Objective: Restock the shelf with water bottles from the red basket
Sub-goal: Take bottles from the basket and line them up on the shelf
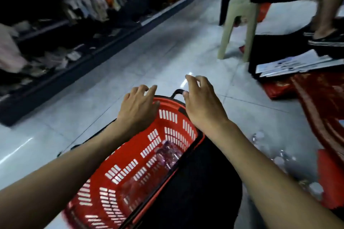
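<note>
The red basket (pixel 130 178) with slotted walls and a black rim sits low in front of me, its black handle (pixel 177 92) at the far end. Clear water bottles (pixel 167 154) lie in its bottom, blurred. My left hand (pixel 138 107) hovers over the basket's far left rim with loosely spread fingers, holding nothing. My right hand (pixel 200 98) is over the far right rim beside the handle, fingers loosely curled and empty. The shelf (pixel 61 24) of goods runs along the left of the aisle.
A beige plastic stool (pixel 240 24) stands ahead on the right, with another person's leg and shoe (pixel 327 39) beside it. Red crates (pixel 320 95), papers (pixel 294 65) and several bottles (pixel 279 158) on the floor crowd the right side. A tiled aisle (pixel 149 55) stretches ahead.
</note>
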Motion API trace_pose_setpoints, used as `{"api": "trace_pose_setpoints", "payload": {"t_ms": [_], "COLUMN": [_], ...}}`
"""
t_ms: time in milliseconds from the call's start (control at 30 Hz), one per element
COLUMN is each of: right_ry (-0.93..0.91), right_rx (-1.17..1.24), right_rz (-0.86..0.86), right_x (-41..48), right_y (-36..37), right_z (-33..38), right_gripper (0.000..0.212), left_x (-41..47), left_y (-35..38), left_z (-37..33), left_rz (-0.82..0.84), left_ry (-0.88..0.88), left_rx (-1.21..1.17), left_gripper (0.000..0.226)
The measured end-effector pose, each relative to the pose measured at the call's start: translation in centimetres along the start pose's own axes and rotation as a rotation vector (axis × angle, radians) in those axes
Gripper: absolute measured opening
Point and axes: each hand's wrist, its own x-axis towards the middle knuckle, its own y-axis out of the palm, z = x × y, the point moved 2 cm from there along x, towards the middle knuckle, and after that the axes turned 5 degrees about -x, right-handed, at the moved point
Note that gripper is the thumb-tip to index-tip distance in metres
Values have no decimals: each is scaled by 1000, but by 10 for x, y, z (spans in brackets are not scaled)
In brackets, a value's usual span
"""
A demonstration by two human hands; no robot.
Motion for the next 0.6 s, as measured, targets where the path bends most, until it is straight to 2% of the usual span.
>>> {"api": "trace_pose_setpoints", "payload": {"t_ms": [100, 233, 367, 467, 600], "right_ry": [-76, -122, -195, -154, -66], "right_rx": [-1, 16, -171, -240, -300], "right_rz": [205, 504, 776, 974, 1134], "right_x": [25, 61, 83, 85, 76], "right_y": [37, 89, 145, 197, 259], "right_z": [30, 47, 49, 40, 10], "right_gripper": [45, 45, 42, 33, 34], "left_x": [-18, -40, -56, -65, -74], "left_y": [27, 74, 134, 178, 232], "left_z": [46, 89, 110, 120, 130], "left_rz": [54, 209, 427, 628, 876], "left_ry": [-115, -179, -58, -58, -212], "left_rx": [-22, -23, 52, -15, -136], "left_gripper": [54, 55, 52, 47, 42]}}
